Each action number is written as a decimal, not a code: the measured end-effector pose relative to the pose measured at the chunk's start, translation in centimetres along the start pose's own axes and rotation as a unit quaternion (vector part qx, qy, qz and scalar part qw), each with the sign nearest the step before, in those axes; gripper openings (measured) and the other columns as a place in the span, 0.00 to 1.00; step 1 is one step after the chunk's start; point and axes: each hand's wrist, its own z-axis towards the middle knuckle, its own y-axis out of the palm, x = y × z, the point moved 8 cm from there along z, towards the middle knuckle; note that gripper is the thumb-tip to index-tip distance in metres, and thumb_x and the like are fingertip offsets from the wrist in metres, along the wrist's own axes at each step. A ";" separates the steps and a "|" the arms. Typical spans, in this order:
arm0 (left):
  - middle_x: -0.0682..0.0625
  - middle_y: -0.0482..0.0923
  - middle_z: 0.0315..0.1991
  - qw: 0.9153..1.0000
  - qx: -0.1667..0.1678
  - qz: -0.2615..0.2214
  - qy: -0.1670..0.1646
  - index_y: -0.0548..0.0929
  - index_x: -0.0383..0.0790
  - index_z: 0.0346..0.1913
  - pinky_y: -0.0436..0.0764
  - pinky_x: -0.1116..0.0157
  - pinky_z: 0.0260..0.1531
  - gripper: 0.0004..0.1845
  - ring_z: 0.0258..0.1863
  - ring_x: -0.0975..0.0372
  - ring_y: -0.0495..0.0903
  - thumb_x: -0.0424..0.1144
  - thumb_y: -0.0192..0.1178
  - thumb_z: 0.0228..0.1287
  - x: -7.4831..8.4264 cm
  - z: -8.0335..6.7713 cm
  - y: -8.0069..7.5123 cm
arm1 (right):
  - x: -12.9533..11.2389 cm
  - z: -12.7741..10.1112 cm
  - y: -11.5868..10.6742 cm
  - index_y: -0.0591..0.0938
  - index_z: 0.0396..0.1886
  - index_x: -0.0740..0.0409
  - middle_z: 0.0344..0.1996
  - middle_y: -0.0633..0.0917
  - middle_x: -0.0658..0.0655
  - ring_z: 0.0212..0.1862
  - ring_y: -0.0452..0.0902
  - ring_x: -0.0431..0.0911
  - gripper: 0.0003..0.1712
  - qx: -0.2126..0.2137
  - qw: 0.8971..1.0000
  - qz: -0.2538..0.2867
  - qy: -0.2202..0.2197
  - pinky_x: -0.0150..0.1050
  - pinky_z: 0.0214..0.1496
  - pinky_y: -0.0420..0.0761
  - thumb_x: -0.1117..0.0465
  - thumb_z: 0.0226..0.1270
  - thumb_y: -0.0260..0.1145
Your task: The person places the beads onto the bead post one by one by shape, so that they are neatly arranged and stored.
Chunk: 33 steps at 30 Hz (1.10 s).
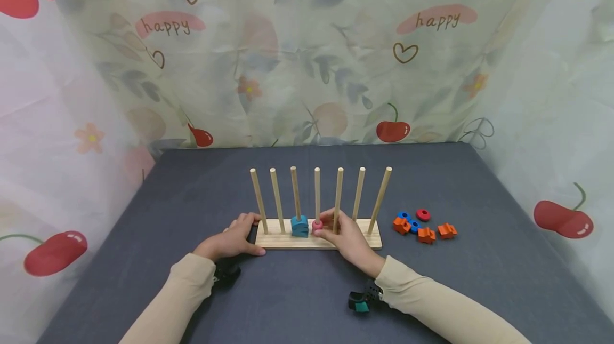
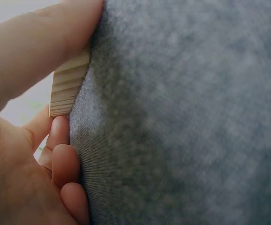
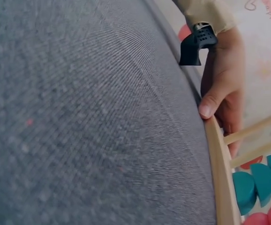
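Observation:
A wooden peg board [image 1: 297, 244] with a row of several upright pegs stands on the table. My left hand [image 1: 235, 237] grips its left end, thumb at the front edge; the left wrist view shows the board's end grain [image 2: 66, 91] between thumb and fingers. Blue-teal wavy pieces [image 1: 299, 226] sit stacked at the foot of the third peg from the left. At the foot of the fourth peg, my right hand [image 1: 352, 240] pinches pink rounded pieces [image 1: 316, 226] around the peg. In the right wrist view those pink pieces [image 3: 263, 219] show only at the lower corner.
Right of the board lie loose pieces: several orange wavy blocks [image 1: 426, 235], blue rings [image 1: 414, 225] and a red ring [image 1: 423, 215]. The dark grey cloth-covered table [image 1: 288, 301] ends at a patterned curtain [image 1: 307, 66] behind and at both sides.

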 end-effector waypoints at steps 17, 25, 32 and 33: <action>0.42 0.62 0.60 1.000 -0.006 -0.001 -0.004 0.64 0.41 0.65 0.61 0.44 0.59 0.42 0.58 0.50 0.63 0.51 0.74 0.50 0.2 -0.1 -0.1 | -1.5 -3.8 -4.1 0.53 0.75 0.67 0.69 0.64 0.69 0.70 0.60 0.63 0.48 -0.218 0.972 -0.046 0.077 0.57 0.67 0.63 0.47 0.67 0.64; 0.41 0.62 0.61 1.000 -0.007 -0.002 0.001 0.64 0.41 0.65 0.61 0.45 0.58 0.42 0.57 0.50 0.63 0.51 0.74 0.51 0.1 -0.1 -0.1 | -3.3 -4.9 -8.9 0.60 0.73 0.62 0.69 0.66 0.67 0.70 0.61 0.62 0.43 -0.259 0.960 -0.088 0.053 0.57 0.65 0.66 0.48 0.66 0.65; 0.41 0.62 0.61 1.000 -0.008 -0.001 0.002 0.64 0.41 0.65 0.61 0.44 0.58 0.42 0.58 0.50 0.63 0.51 0.74 0.50 0.0 0.1 -0.1 | -4.4 -4.8 -14.5 0.68 0.69 0.60 0.66 0.72 0.65 0.65 0.70 0.60 0.34 -0.192 0.974 -0.124 0.003 0.44 0.57 0.75 0.51 0.68 0.64; 0.41 0.62 0.61 1.000 -0.008 -0.001 0.002 0.64 0.41 0.65 0.61 0.44 0.58 0.42 0.58 0.50 0.63 0.51 0.74 0.50 0.0 0.1 0.0 | -4.4 -4.7 -15.3 0.68 0.69 0.59 0.65 0.73 0.64 0.64 0.71 0.60 0.33 -0.173 0.976 -0.132 0.000 0.41 0.56 0.76 0.51 0.68 0.64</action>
